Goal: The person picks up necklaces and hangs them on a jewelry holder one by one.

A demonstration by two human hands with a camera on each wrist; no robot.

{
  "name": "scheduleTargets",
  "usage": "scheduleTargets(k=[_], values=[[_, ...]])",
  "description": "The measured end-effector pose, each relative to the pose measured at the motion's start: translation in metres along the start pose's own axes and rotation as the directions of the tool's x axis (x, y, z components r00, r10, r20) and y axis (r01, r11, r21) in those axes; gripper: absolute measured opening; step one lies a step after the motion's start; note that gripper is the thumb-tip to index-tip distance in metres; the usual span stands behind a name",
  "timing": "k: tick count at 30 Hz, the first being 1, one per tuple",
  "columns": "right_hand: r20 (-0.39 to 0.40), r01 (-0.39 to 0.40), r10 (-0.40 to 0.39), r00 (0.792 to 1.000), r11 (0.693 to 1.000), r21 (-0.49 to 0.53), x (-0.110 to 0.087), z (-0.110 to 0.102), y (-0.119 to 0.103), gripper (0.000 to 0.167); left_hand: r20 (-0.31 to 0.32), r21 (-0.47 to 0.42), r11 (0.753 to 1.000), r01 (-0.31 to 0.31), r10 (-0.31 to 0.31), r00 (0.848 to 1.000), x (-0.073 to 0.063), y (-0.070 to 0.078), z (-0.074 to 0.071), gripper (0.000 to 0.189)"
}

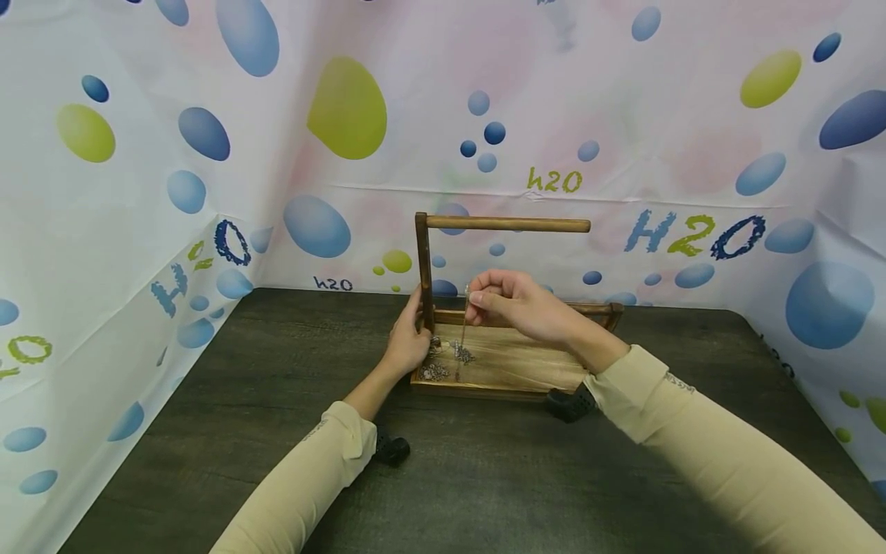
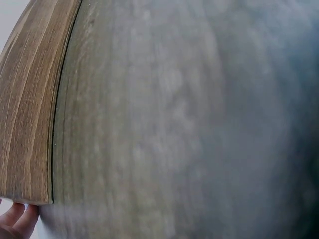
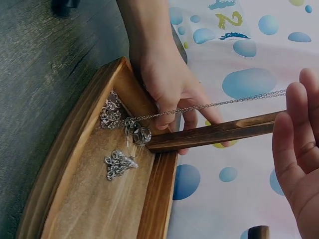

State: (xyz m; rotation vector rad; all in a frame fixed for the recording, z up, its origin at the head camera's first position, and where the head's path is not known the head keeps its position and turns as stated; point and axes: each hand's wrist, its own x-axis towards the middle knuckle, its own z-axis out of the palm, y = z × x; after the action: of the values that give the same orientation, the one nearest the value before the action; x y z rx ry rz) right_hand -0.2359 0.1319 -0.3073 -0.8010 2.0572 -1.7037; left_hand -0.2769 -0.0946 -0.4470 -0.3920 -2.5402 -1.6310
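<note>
A wooden jewelry stand [image 1: 526, 362] has a shallow tray, an upright post [image 1: 423, 258] at its left end and a bar [image 1: 512, 224] reaching right from the post's top. My left hand [image 1: 407, 341] grips the stand's left end beside the post's foot; its fingertips [image 2: 27, 219] show at the wood's edge in the left wrist view. Above the tray, my right hand [image 1: 508, 302] pinches a thin silver chain necklace [image 3: 224, 101], drawn taut. Its lower end runs down to silver pieces [image 3: 141, 135] in the tray corner. Two small chain piles [image 3: 109, 115] lie nearby.
The stand sits on a dark wood-grain table [image 1: 311, 346], toward the back. Behind it hangs a white backdrop [image 1: 415, 46] with blue and green spots. A dark wrist strap piece [image 1: 571, 404] hangs below my right cuff, overlapping the tray's front edge.
</note>
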Motion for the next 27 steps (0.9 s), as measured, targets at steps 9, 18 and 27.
scheduleTargets(k=[9,18,27], values=[[-0.046,0.016,-0.018,0.999,0.999,-0.042,0.004,-0.004,-0.009,0.018,0.0,-0.002,1.0,-0.001,0.001,1.0,0.0,0.001,0.0,0.091],[-0.102,0.053,-0.065,0.993,0.992,-0.118,0.008,-0.01,-0.011,0.02,-0.004,0.013,1.0,0.013,-0.013,1.0,0.0,0.0,0.001,0.091],[-0.123,0.084,-0.093,0.988,0.993,-0.081,0.012,-0.011,-0.013,0.019,-0.003,0.014,1.0,0.018,-0.018,1.0,0.0,-0.001,0.0,0.091]])
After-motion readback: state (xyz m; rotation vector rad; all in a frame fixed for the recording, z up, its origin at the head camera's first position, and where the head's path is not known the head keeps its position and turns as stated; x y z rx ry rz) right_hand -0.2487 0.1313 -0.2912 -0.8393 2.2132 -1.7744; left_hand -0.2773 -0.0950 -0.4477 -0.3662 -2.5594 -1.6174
